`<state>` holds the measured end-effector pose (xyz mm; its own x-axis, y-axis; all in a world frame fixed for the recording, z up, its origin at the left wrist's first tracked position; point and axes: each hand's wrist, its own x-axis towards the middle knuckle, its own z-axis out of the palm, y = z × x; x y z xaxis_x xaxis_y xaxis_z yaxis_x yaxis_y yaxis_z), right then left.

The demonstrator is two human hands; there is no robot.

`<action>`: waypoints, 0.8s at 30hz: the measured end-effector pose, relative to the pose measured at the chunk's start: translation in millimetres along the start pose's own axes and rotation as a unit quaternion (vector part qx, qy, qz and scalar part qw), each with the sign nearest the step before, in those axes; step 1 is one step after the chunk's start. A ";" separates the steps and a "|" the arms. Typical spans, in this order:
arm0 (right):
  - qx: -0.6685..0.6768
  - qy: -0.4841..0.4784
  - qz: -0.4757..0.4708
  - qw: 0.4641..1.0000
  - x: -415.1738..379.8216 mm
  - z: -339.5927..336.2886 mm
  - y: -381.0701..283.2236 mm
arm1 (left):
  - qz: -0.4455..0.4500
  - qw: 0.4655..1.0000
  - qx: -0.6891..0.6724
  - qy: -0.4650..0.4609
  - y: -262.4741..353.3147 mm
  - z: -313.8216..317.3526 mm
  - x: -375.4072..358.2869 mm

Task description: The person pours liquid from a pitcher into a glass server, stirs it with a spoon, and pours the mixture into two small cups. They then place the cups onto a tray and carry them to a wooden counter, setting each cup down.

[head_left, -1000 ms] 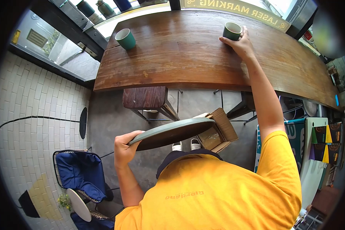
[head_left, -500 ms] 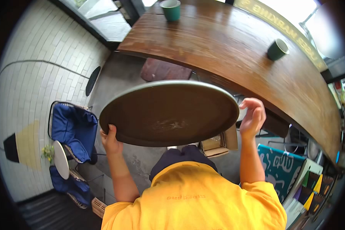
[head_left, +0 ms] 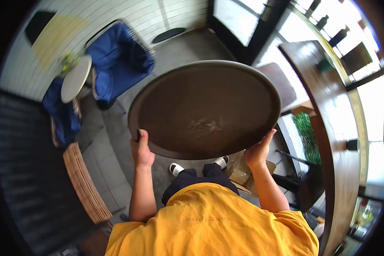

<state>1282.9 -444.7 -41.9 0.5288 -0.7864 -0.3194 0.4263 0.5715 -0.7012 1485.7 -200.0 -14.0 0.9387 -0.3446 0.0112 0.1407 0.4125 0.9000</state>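
Note:
A dark brown round serving tray (head_left: 200, 96) with a lighter raised rim is held out level in front of my body. Its upper face bears only a worn, scuffed patch close to the near edge. My left hand (head_left: 142, 150) grips the near left rim, thumb on top and fingers hidden underneath. On the near right side my right hand (head_left: 259, 150) is closed on the rim too, its thumb along the edge and the other fingers partly hidden below.
To the left are blue cushioned chairs (head_left: 117, 64), a small round table (head_left: 77, 79) with a plant, and a slatted wooden piece (head_left: 84, 183). A long wooden table (head_left: 335, 123) with green cups (head_left: 325, 65) runs along the right. A cardboard box (head_left: 242, 171) lies near my feet.
My view has turned left, so the long table now stands at the right instead of ahead. My right hand, earlier raised beside the tray with loose fingers, now grips its rim.

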 end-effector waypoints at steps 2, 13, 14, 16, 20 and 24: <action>-0.031 -0.007 -0.025 0.999 -8.1 43.6 27.2 | -0.017 0.999 0.011 0.047 10.2 -57.1 -10.5; -0.134 -0.184 0.093 0.969 -82.7 233.8 186.5 | 0.072 0.983 -0.027 0.165 129.9 -252.3 -87.3; -0.151 -0.204 0.111 0.961 -85.3 245.0 201.4 | 0.096 0.978 -0.072 0.170 139.9 -255.7 -99.7; -0.175 -0.298 0.112 0.932 -88.6 269.0 235.9 | 0.114 0.957 -0.081 0.255 143.6 -270.7 -126.6; -0.218 -0.384 0.218 0.870 -103.7 317.0 280.8 | 0.209 0.894 -0.102 0.384 133.3 -260.8 -175.0; -0.214 -0.529 0.295 0.767 -133.7 349.1 335.5 | 0.268 0.810 -0.073 0.516 136.0 -228.3 -223.0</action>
<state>1611.5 -65.9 -12.0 0.9330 0.3378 -0.1241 -0.2753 0.4478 -0.8507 1367.4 125.5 6.4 0.6302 0.7744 -0.0552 -0.4086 0.3913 0.8246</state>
